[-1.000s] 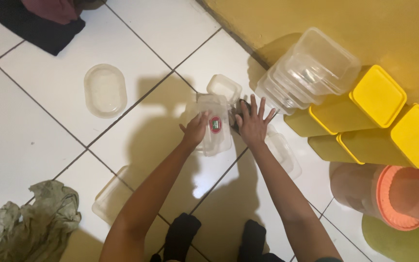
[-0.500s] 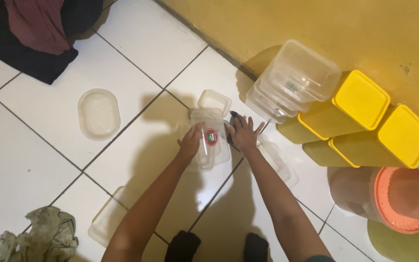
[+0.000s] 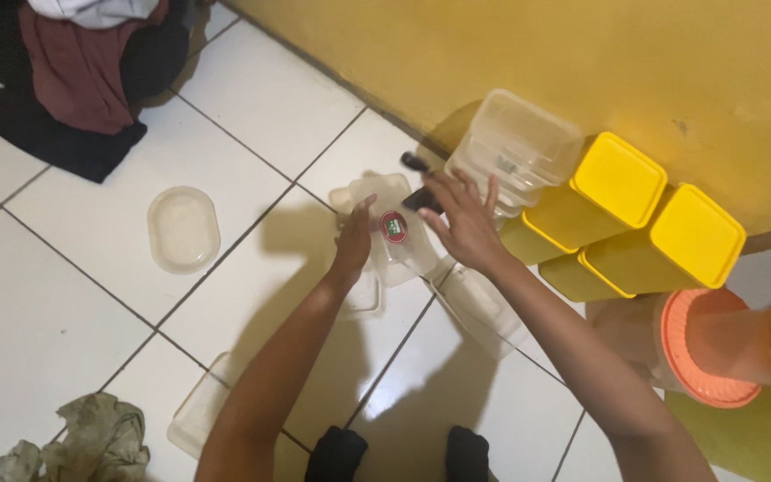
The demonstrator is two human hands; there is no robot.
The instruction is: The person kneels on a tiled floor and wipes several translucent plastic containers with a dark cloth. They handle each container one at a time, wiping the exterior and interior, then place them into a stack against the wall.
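Near the middle of the frame, the left hand (image 3: 351,243) grips the near edge of a clear rectangular plastic container with a red and green sticker (image 3: 392,234), thumb on top and fingers tucked under. The container is lifted and tilted above the white tiled floor (image 3: 64,295). Just right of it, the right hand (image 3: 463,217) is spread wide, fingers splayed, with a small black object (image 3: 420,198) at the fingertips; whether the hand actually pinches it cannot be told. Below the hands, a clear plastic lid (image 3: 476,302) lies on the floor.

Right of the hands, a stack of clear rectangular plastic tubs (image 3: 515,147) stands against the yellow wall (image 3: 537,54). Further right are two yellow square-lidded containers (image 3: 653,214) and, at the lower right, a round jar with an orange lid (image 3: 698,353). A clear oval plastic lid (image 3: 183,228) lies at centre left, another clear lid (image 3: 196,412) at the lower left beside a crumpled greenish cloth (image 3: 91,442). Dark and maroon clothes (image 3: 69,76) are piled in the upper left.
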